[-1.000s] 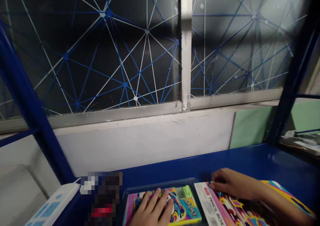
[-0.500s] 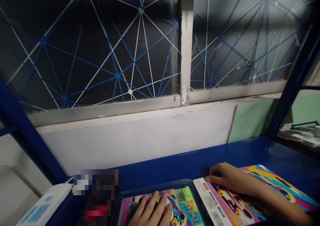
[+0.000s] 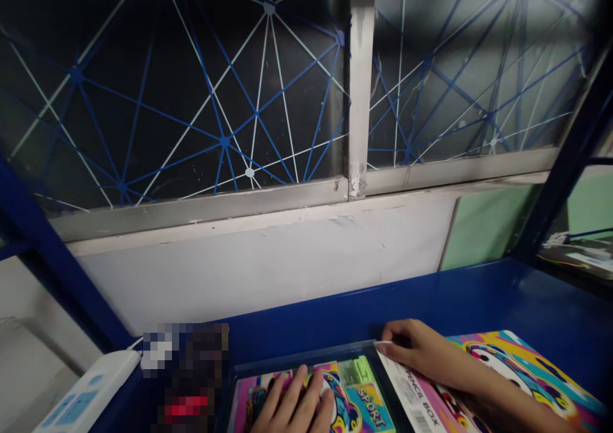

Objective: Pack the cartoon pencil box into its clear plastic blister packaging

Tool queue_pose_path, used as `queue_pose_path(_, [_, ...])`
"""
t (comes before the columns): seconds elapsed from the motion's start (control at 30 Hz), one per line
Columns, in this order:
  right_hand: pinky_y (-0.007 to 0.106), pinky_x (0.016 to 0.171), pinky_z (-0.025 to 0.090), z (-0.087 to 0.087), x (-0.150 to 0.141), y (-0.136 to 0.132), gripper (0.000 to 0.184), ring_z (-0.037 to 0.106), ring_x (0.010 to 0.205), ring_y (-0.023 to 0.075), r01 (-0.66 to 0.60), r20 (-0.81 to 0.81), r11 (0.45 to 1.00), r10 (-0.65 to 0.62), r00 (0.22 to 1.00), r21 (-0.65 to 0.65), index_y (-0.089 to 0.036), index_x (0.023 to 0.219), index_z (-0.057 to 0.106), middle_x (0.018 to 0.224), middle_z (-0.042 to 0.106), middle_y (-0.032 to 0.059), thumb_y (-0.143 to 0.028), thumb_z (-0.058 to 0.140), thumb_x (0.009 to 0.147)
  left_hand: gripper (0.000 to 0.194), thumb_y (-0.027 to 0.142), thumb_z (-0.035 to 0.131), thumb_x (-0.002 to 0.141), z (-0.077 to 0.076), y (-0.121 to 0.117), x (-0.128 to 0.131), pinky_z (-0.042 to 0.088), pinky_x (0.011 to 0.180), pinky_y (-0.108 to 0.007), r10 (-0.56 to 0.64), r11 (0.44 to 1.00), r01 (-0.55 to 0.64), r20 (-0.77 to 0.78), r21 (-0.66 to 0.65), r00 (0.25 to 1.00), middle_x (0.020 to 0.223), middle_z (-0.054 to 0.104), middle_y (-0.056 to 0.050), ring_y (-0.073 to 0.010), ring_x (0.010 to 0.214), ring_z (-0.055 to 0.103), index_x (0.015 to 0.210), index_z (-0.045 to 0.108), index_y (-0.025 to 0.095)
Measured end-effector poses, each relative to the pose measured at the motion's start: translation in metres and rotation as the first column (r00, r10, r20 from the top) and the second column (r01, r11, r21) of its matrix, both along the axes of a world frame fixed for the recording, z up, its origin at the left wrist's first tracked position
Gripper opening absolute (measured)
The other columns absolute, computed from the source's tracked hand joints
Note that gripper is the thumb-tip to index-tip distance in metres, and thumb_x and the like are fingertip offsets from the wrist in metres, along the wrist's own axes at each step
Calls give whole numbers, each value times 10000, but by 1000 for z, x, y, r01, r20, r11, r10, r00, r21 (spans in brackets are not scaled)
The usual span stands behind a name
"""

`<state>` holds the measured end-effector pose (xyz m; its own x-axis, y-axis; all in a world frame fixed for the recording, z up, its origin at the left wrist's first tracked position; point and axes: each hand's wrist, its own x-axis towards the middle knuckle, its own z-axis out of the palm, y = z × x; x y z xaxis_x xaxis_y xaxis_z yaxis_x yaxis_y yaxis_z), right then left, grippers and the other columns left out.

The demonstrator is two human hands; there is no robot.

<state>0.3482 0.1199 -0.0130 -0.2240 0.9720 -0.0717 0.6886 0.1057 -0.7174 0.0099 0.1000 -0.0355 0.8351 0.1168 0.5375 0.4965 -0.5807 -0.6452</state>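
Observation:
My left hand (image 3: 297, 404) lies flat with fingers apart on the colourful stationery set (image 3: 371, 407), whose front shows the word "SPORT". A light green piece (image 3: 365, 370) sits at the set's upper right corner. Around it runs a clear plastic tray (image 3: 268, 360). Along the tray's right side is a white and pink printed card (image 3: 416, 400) marked "PENCIL BOX". My right hand (image 3: 416, 347) pinches the far corner of this card, thumb beside the tray's rim. Under and beyond my right forearm lies a brightly printed cartoon panel (image 3: 522, 363), partly covered.
Everything rests on a blue tabletop (image 3: 330, 315). At left are a white power strip (image 3: 89, 391) and a blurred-out dark object (image 3: 196, 369). Blue frame posts (image 3: 560, 152) stand on both sides. Behind are a white wall (image 3: 268, 267) and patterned windows.
My right hand has slid left along the card to its far corner at the tray, showing more of the printed panel. My left hand stays in place on the set.

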Motion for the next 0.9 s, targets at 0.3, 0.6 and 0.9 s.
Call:
queue_pose_path(0.3, [283,534,278,-6,-1,4,266,360,576,110,0,-30,999,-2,1000,-52,-201,714,620,602,470,-56,-402,578,884,389,277,335,1096,6,2,2,404,1089,-269,-37,999,38,35,-11,999,1159,781,122,-103,994,728,1157,715,337])
queue_pose_path(0.6, [296,577,302,-4,-8,4,292,401,589,118,49,51,998,-51,997,39,-206,705,683,614,520,-42,-408,564,879,324,289,406,1071,8,-2,2,408,1116,-249,-38,999,38,27,-19,999,1164,783,97,-106,1008,730,1167,715,306])
queue_pose_path(0.9, [311,608,371,0,-12,3,283,548,642,162,46,64,986,-57,996,163,-218,843,697,730,701,11,-448,544,905,291,264,452,1054,9,-2,4,457,1035,-245,-62,996,65,54,-55,997,1164,786,64,-115,1002,731,1170,719,278])
